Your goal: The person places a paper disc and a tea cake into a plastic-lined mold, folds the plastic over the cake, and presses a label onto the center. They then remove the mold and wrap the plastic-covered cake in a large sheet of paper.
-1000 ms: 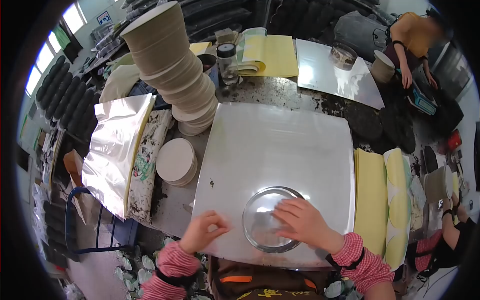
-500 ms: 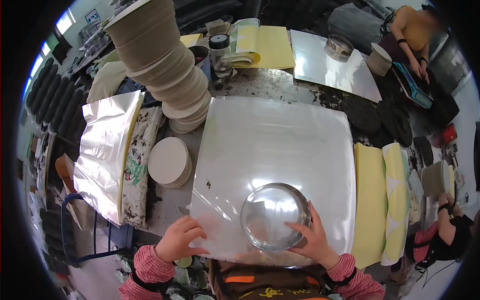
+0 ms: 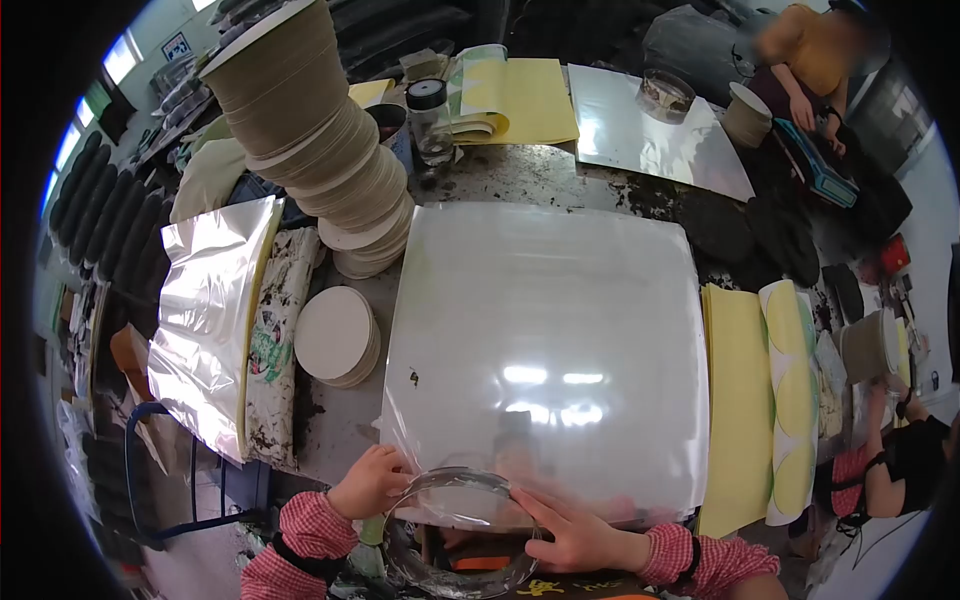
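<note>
A round, shiny metal ring (image 3: pixel 402 555) is tilted at the near edge of a glossy clear sheet (image 3: pixel 560 300). My right hand (image 3: pixel 585 535) grips its right side, index finger stretched along the rim and thumb below. At the ring's upper left, my left hand (image 3: pixel 372 482) has its fingers curled together against the rim. Part of the brown apron (image 3: pixel 600 588) with orange trim shows through and beside the ring. Whether any clear film lies across the ring I cannot make out.
White round discs (image 3: pixel 337 335) stand in a short pile at left, before a tall leaning stack (image 3: pixel 290 110). Yellow sheets (image 3: pixel 738 400) lie at right. A lidded jar (image 3: pixel 430 125) and another metal ring (image 3: pixel 667 97) are at the back. A person (image 3: pixel 805 60) sits back right.
The ring has come off the clear sheet toward me, down and left, and now tilts at the near edge. My left hand, previously open and apart, has closed at its rim.
</note>
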`<state>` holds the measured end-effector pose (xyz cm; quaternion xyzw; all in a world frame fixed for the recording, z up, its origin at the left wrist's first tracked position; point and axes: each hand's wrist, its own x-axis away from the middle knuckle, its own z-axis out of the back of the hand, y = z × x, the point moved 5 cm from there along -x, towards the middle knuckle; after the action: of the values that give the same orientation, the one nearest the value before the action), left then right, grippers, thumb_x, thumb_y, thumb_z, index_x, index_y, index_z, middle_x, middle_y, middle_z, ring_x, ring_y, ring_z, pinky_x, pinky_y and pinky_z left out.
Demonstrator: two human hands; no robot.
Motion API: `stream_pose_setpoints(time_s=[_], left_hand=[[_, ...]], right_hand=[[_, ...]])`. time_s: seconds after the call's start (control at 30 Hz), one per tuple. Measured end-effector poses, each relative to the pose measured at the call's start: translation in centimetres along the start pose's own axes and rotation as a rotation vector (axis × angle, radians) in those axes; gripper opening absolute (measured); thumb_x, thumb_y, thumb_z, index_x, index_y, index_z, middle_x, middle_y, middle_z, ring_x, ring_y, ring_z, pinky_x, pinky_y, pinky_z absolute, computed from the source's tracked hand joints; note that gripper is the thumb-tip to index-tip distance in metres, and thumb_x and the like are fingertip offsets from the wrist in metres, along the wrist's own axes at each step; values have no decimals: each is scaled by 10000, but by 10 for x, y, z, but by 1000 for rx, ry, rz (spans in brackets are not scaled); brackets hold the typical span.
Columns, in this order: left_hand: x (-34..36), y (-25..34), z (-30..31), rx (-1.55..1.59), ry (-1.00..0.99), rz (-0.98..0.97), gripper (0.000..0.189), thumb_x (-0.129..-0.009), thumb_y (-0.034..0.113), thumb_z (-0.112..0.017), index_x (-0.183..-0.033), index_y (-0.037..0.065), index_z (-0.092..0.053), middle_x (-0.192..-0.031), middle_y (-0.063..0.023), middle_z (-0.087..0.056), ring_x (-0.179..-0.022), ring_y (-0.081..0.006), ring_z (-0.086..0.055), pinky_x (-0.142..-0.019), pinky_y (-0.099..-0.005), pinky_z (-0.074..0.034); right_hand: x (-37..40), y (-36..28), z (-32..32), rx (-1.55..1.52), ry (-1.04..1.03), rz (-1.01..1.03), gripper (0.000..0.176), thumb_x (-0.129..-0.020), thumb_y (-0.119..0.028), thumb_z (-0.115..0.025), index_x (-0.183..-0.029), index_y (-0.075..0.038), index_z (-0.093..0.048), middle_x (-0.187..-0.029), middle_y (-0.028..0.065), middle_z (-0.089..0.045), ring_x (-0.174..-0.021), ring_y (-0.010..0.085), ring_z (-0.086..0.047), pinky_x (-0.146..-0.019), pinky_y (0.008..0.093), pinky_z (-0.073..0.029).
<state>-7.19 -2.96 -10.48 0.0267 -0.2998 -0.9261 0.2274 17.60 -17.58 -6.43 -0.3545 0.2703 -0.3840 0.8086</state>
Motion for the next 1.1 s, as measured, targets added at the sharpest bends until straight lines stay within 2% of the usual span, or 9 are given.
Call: stream_pose_setpoints(time_s=[0.17,0.23,0.3,0.5,0.57,0.7,0.9,1.0,1.1], left_hand=[[-21,25,24,32,-21,-81,55,-790,97,-687,-839,101,-663,-893,-93,-581,-866,-317,-553,-801,-412,-451],[-24,36,69,135,359,149,66,-781,72,-700,-815,74,-644,-877,-91,-581,-837,-318,-554,-737,-407,-462],[-17,59,74,-11,317,18,99,-754,77,-712,-828,72,-646,-844,-71,-581,-804,-301,-556,-709,-392,-466],[-26,23,22,-211,-50,-63,181,-751,196,-724,-902,102,-689,-920,-66,-644,-877,-270,-613,-789,-377,-501],[-37,-5,51,-173,108,45,302,-778,250,-712,-1016,67,-689,-1017,-108,-653,-958,-321,-609,-838,-416,-489],[-37,-88,83,-618,456,643,897,-789,458,-705,-1396,-111,-369,-1395,-309,-480,-1310,-432,-467,-1075,-493,-371],[-25,-102,68,-726,341,553,836,-765,419,-749,-1344,-105,-450,-1281,-282,-581,-1139,-387,-610,-888,-434,-514],[-48,-71,108,-482,229,679,625,-841,259,-708,-1314,-85,-489,-1128,-246,-654,-906,-381,-664,-787,-431,-533],[-64,-25,117,-483,327,699,473,-881,107,-615,-1316,-54,-521,-1140,-225,-664,-938,-366,-678,-833,-428,-541]], right_hand=[[-17,-10,-13,-148,-63,-28,640,-926,-164,-570,-1440,106,-299,-1518,317,-289,-1352,425,-416,-1077,424,-418],[-24,5,-31,-10,-185,2,468,-844,-253,-701,-1226,-8,-588,-1515,307,-303,-1306,463,-452,-1069,457,-418],[-9,58,-20,-628,348,-351,604,-757,-333,-804,-1258,-75,-586,-1483,317,-310,-1216,452,-515,-1001,443,-463],[-12,109,61,297,340,-624,776,-749,-301,-825,-1380,-19,-473,-1464,315,-299,-1168,461,-538,-1039,482,-436],[13,93,31,680,435,-275,717,-783,-264,-796,-1354,28,-474,-1393,309,-397,-1145,445,-562,-985,453,-485],[82,27,-13,445,321,-61,310,-969,-333,-526,-1051,-107,-722,-1059,104,-703,-1058,309,-650,-932,375,-501],[85,76,173,576,313,-282,380,-786,-203,-714,-1153,-111,-686,-721,22,-686,-591,245,-656,-538,335,-520],[70,216,286,927,600,-540,681,-801,-77,-634,-1442,-30,-406,-1366,213,-515,-1264,365,-504,-1038,456,-433],[97,356,352,1116,470,-929,633,-846,-20,-574,-1456,-131,-447,-1449,218,-461,-1356,383,-427,-1125,481,-350]])
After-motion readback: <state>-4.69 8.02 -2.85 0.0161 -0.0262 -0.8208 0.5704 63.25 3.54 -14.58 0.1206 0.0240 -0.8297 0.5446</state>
